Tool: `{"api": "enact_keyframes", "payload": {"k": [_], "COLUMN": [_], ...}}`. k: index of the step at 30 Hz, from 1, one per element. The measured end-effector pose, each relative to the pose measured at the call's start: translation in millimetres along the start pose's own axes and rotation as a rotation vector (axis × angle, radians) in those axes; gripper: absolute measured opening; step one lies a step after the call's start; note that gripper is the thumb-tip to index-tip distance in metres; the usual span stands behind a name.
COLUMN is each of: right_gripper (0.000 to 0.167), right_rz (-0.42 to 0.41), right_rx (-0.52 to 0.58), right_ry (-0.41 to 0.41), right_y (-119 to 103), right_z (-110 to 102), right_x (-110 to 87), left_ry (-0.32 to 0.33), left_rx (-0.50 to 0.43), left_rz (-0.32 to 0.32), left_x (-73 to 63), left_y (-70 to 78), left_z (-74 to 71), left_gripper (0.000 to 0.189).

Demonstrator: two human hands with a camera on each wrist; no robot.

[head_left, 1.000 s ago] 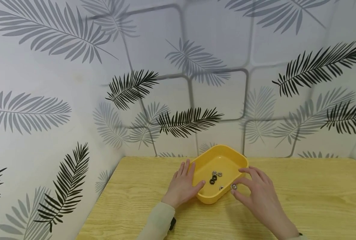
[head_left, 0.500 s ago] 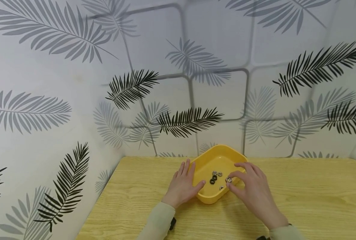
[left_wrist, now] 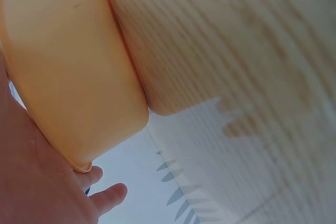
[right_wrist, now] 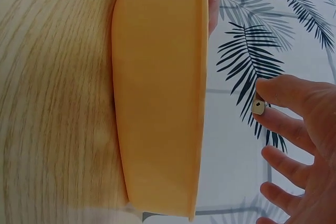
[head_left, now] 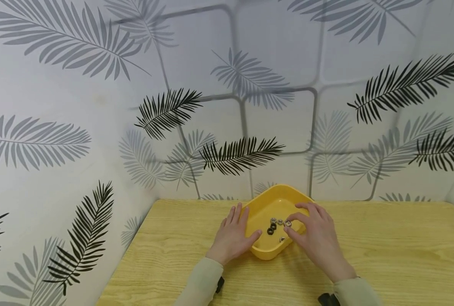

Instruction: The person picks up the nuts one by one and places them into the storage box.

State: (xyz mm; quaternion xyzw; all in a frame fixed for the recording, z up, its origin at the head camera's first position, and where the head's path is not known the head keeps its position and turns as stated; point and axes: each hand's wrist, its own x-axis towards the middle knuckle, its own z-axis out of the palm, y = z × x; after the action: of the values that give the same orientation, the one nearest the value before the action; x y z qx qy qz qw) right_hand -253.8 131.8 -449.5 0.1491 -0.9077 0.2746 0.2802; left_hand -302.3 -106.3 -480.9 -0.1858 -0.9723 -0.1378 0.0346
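Observation:
A yellow plastic tray (head_left: 263, 250) with rounded corners stands on the table, several small nuts inside it. Two dark nuts (head_left: 272, 229) and a few silver ones (head_left: 280, 222) lie on its floor. My left hand (head_left: 232, 236) rests at the tray's left side with fingers straight and thumb over the rim. Between thumb and index finger, my right hand (head_left: 318, 238) pinches a silver nut (head_left: 288, 223) over the tray's right part. The right wrist view shows this nut (right_wrist: 258, 107) above rim height, the other fingers spread apart.
The wood-grain table (head_left: 402, 246) stretches to both sides of the tray. Right behind it rises a wall (head_left: 219, 123) with a leaf pattern, and the tray's far corner is close to that wall.
My right hand has carried the pinched nut leftward and away from me, from beside the tray's right rim to over its inside. The left hand and the tray have stayed put.

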Motion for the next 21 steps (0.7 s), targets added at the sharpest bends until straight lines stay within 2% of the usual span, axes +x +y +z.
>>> {"api": "enact_keyframes", "payload": {"k": [15,21], "right_gripper": [0.017,0.016], "right_rz": [0.048,0.095], "right_rx": [-0.015,-0.017], "right_ry": [-0.057,-0.092], "right_y": [1,0], "right_z": [16,22], "right_x": [13.9,16.2], "left_ry": [-0.014,-0.01], "left_rx": [0.015,-0.011], "left_rz": [-0.003,0.009], "left_x": [2.5,1.7], "left_y": [-3.3,-2.8], "left_z": [0.6,1.0], "left_gripper": [0.084,0.082]}}
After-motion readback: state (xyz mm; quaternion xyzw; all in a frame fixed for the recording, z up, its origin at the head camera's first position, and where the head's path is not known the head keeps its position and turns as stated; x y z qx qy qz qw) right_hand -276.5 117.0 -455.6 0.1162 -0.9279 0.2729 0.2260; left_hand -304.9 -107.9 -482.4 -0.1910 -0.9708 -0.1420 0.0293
